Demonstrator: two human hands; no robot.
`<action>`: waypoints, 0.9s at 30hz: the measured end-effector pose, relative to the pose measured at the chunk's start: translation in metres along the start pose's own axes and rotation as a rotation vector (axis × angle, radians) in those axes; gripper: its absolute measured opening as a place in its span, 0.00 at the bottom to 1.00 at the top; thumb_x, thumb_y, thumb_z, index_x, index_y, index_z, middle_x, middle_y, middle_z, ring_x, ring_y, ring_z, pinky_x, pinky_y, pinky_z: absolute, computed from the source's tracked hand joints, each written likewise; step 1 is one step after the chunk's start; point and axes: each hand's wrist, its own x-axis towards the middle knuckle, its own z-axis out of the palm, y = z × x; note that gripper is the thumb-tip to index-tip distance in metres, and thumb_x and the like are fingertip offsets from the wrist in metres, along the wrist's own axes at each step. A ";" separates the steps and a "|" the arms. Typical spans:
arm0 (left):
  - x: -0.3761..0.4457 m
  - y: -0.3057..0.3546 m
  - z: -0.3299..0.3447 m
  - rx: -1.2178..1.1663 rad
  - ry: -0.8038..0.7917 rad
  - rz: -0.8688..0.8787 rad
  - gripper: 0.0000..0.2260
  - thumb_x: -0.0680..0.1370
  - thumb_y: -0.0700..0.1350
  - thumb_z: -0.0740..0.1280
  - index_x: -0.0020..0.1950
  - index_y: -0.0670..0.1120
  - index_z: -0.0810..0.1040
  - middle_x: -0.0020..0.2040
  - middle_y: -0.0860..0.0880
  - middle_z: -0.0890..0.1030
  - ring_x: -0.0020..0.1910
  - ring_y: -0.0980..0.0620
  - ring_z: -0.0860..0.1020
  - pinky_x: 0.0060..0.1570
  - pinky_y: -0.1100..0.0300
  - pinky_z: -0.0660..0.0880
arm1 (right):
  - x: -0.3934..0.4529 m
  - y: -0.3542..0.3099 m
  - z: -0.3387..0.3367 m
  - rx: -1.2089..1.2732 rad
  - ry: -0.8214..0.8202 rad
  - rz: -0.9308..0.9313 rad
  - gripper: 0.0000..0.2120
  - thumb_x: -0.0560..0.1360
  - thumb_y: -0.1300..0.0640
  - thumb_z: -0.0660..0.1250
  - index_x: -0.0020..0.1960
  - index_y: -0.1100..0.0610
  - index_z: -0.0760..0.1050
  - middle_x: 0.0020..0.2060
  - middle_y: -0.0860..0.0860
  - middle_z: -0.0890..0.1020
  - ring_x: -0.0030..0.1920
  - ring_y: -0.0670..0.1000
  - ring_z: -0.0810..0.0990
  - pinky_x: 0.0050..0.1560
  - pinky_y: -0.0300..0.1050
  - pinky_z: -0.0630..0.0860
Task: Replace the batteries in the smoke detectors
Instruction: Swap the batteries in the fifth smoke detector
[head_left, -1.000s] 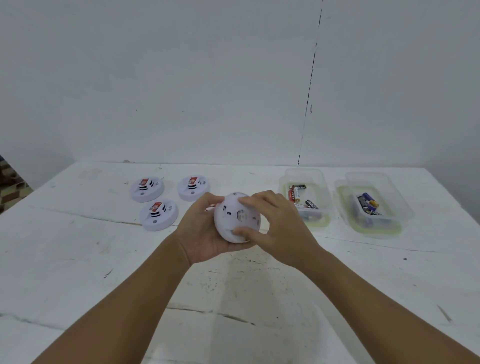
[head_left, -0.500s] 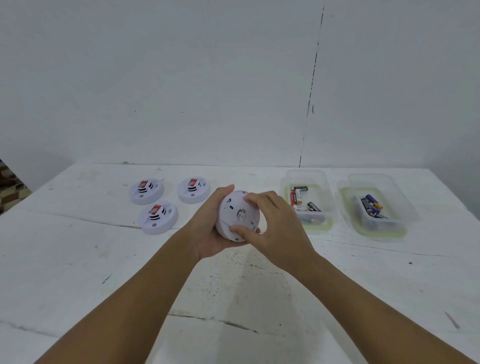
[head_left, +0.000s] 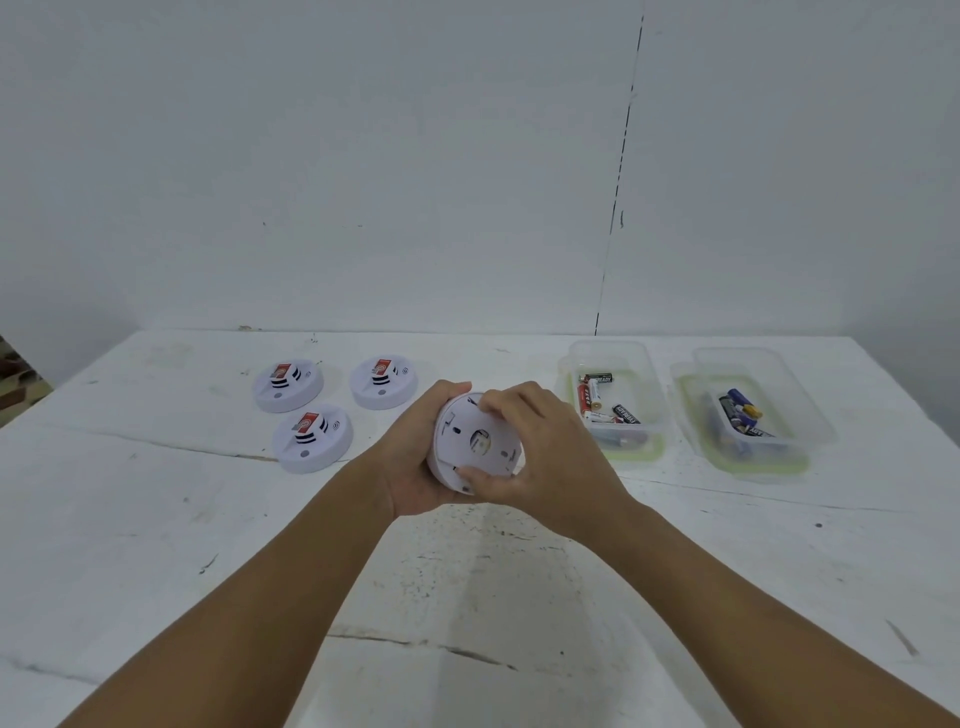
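A round white smoke detector (head_left: 475, 441) is held above the table's middle, its back plate turned towards me. My left hand (head_left: 415, 462) cups it from the left and underneath. My right hand (head_left: 545, 447) grips its back plate from the right, fingers over the top edge and thumb on the lower edge. Three more white detectors lie face up at the back left: one (head_left: 287, 385), a second (head_left: 383, 382) and a third (head_left: 312, 437). A clear tub (head_left: 644, 364) at the back right holds red and black batteries (head_left: 602, 402). Beside it another clear tub (head_left: 810, 410) holds blue and black batteries (head_left: 740, 410).
The white painted table (head_left: 156, 519) has cracks running across it. A white wall rises just behind the table's far edge. Something patterned shows past the table's left edge (head_left: 10, 374).
The detector's back plate has tilted more squarely towards me. My right fingers have shifted round its rim, and both hands sit slightly lower and closer.
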 end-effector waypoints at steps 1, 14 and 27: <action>0.000 0.000 0.000 -0.002 0.000 0.002 0.19 0.80 0.60 0.64 0.45 0.48 0.87 0.52 0.43 0.85 0.50 0.43 0.83 0.55 0.46 0.78 | 0.000 0.000 0.000 0.004 0.004 0.005 0.30 0.69 0.38 0.75 0.66 0.52 0.75 0.56 0.45 0.75 0.54 0.47 0.74 0.57 0.50 0.74; 0.007 -0.007 -0.011 -0.223 0.121 0.131 0.19 0.82 0.59 0.63 0.62 0.49 0.84 0.57 0.42 0.86 0.53 0.40 0.83 0.54 0.42 0.80 | -0.038 0.018 0.002 0.012 0.002 0.084 0.28 0.67 0.43 0.76 0.61 0.54 0.73 0.52 0.45 0.73 0.51 0.49 0.72 0.51 0.42 0.73; 0.014 -0.022 -0.011 -0.331 0.073 0.136 0.21 0.82 0.60 0.62 0.62 0.46 0.84 0.60 0.38 0.84 0.59 0.34 0.80 0.64 0.36 0.74 | -0.059 0.035 0.011 -0.086 -0.289 0.239 0.34 0.70 0.31 0.59 0.69 0.49 0.74 0.58 0.43 0.73 0.56 0.46 0.72 0.55 0.42 0.73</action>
